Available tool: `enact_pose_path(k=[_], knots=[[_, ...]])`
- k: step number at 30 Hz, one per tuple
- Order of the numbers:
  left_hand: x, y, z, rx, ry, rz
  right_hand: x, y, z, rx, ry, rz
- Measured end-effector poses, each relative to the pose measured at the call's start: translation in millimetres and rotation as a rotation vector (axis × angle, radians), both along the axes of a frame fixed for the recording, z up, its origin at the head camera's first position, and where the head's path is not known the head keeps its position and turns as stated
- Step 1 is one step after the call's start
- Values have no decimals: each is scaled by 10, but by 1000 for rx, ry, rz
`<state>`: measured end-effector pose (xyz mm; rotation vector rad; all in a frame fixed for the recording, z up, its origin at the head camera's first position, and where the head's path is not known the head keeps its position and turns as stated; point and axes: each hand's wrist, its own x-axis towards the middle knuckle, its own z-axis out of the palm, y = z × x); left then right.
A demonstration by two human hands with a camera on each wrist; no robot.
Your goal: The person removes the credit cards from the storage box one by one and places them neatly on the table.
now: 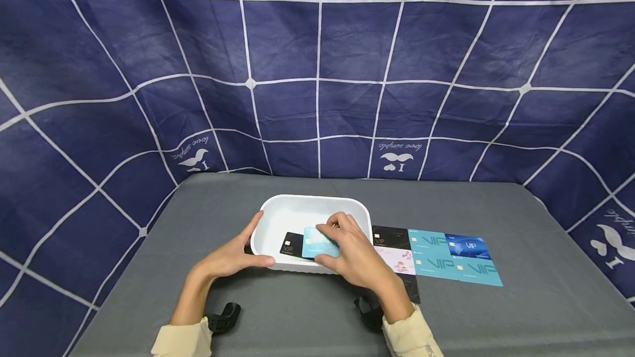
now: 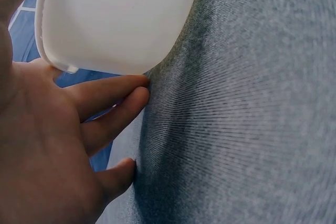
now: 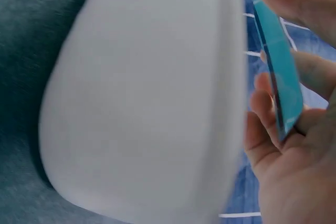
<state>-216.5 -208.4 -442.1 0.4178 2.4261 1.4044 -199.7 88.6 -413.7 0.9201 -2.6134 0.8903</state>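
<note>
A white plastic box (image 1: 285, 215) with rounded corners sits on the grey table. My left hand (image 1: 230, 255) holds its left end, thumb along the front rim and a finger up at the left rim; in the left wrist view, other fingers (image 2: 107, 95) reach along the end wall. Over the box, my right hand (image 1: 354, 252) pinches a light blue card (image 1: 317, 242) between thumb and fingers. That card (image 3: 281, 61) stands above the rim in the right wrist view, a dark strip along one edge. A black VIP card (image 1: 291, 244) shows inside the box, partly covered by the blue one.
Right of the box, several cards lie edge to edge: black (image 1: 392, 236), pink floral (image 1: 399, 259), teal (image 1: 426, 240) and dark blue (image 1: 468, 245). Another black card (image 1: 410, 286) is partly behind my right wrist. A navy checked curtain (image 1: 347, 109) hangs behind the table.
</note>
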Motion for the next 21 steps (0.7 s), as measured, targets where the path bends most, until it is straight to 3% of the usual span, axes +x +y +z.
enact_pose_path(k=[14,21], knots=[[28,-37,-11,29,-21,17,129,34,232,-57,-74,92],[22,-24,-31,52,-25,17,208,5,326,-41,-35,102]])
